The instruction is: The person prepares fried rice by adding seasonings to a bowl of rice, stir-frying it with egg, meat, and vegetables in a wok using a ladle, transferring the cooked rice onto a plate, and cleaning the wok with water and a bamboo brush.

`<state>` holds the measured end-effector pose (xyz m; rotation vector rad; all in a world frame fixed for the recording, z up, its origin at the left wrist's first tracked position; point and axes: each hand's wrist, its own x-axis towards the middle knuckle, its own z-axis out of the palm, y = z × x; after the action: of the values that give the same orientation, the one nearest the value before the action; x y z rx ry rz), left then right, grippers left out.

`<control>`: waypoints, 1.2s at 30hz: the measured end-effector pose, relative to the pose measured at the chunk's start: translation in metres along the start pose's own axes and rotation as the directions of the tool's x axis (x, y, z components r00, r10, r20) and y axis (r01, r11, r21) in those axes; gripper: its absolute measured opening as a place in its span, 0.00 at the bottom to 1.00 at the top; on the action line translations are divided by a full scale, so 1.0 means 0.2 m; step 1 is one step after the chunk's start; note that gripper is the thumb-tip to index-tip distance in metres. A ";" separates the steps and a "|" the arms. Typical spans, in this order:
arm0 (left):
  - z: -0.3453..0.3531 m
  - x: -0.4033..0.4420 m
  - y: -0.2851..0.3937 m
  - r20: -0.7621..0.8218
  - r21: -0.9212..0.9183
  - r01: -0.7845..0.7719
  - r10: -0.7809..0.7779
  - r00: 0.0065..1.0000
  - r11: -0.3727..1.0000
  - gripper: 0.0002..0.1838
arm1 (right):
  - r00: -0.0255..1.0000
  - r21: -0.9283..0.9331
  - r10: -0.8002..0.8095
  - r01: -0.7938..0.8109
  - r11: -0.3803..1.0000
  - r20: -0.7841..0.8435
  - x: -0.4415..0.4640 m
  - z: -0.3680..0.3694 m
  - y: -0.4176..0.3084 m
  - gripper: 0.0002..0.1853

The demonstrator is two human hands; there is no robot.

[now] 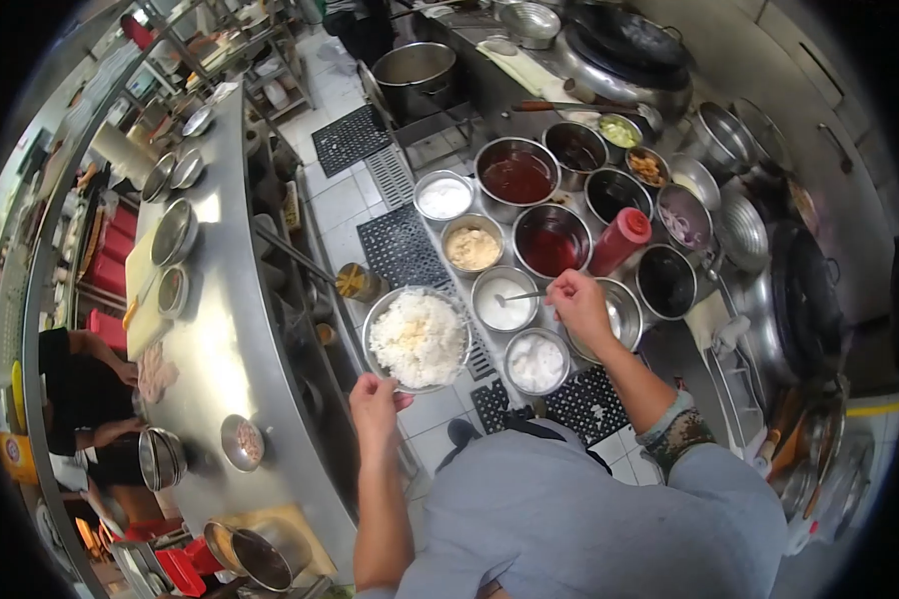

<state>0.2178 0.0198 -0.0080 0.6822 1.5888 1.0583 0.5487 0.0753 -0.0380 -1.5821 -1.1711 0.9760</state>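
My left hand (pixel 378 401) is closed on the near rim of a metal bowl of white rice (pixel 417 337), with a small yellowish patch on top of the rice. My right hand (pixel 581 307) pinches the handle of a spoon (pixel 518 296), whose tip reaches into a metal container of white, fine-looking contents (pixel 503 299). Just below it is a container of coarser white contents (pixel 537 362). A tub of pale yellow paste or grains (pixel 471 245) stands above. Close to my right hand are a red squeeze bottle (pixel 621 242) and a pot of red liquid (pixel 551 240).
Several more sauce pots (pixel 516 170) and bowls crowd the right counter, with woks (pixel 814 299) beyond. A long steel counter (pixel 220 319) runs along the left, bearing bowls and a cutting board. Another person's arm (pixel 110 434) is behind it. Black mats (pixel 400 250) cover parts of the tiled floor.
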 end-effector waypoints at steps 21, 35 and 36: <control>0.00 -0.02 -0.07 0.184 -0.007 -0.017 0.018 0.983 1.000 0.05 | 0.986 0.195 -0.033 0.065 0.979 -0.163 -0.16 -0.03 -0.20 0.04; 0.59 -0.47 0.09 0.574 -0.046 -0.112 0.118 0.811 0.993 0.05 | 0.968 -0.420 -0.126 0.025 0.907 -0.215 -0.72 -0.70 -0.14 0.20; 0.71 -0.50 0.10 0.591 -0.043 -0.067 0.080 0.803 0.997 0.04 | 0.952 -0.415 -0.085 -0.048 0.909 -0.295 -0.81 -0.87 -0.18 0.19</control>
<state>0.3807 -0.0158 0.0473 0.9591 1.0076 0.8009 0.6646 -0.1123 0.0571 -1.9730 -1.2204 0.4506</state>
